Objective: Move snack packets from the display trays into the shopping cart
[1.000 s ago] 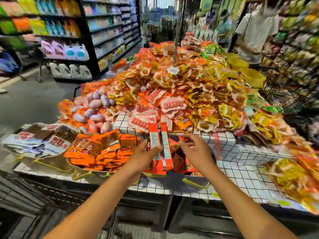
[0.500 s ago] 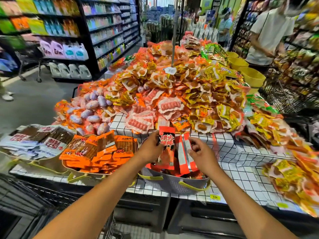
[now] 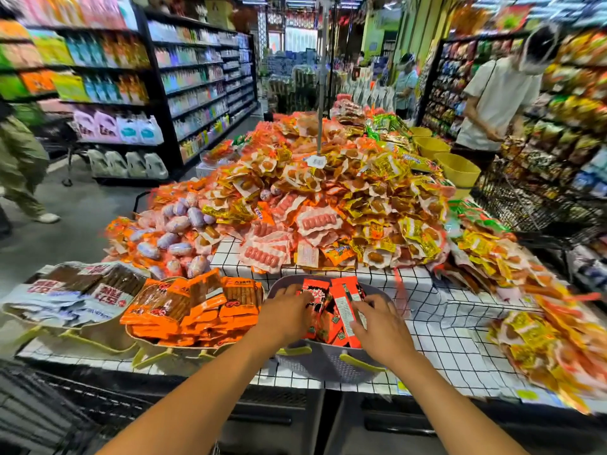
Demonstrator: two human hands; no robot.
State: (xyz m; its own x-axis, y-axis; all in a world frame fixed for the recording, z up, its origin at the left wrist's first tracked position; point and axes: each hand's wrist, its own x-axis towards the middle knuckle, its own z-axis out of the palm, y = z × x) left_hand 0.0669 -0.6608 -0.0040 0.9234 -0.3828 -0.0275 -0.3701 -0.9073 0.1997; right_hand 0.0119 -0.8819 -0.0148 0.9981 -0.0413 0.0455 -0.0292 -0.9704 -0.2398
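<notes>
In the grey basket (image 3: 328, 364), the left hand (image 3: 287, 318) grips a red-and-black packet (image 3: 316, 292). The right hand (image 3: 382, 331) pinches a red packet (image 3: 343, 307) beside it.

Both hands dropped from chest-high into the grey tray (image 3: 328, 364) at the display's 6 o'clock edge. Left hand (image 3: 285, 315), which held two packets up back-side out, then one turned front out, now grips that red-and-black packet (image 3: 314, 292) low among the tray's stock. Right hand (image 3: 381, 326) went from picking in the tray to pinching a label-side packet (image 3: 345, 307), tilted toward 11 o'clock. A passer-by in green (image 3: 19, 159) has appeared at 9 o'clock.
</notes>
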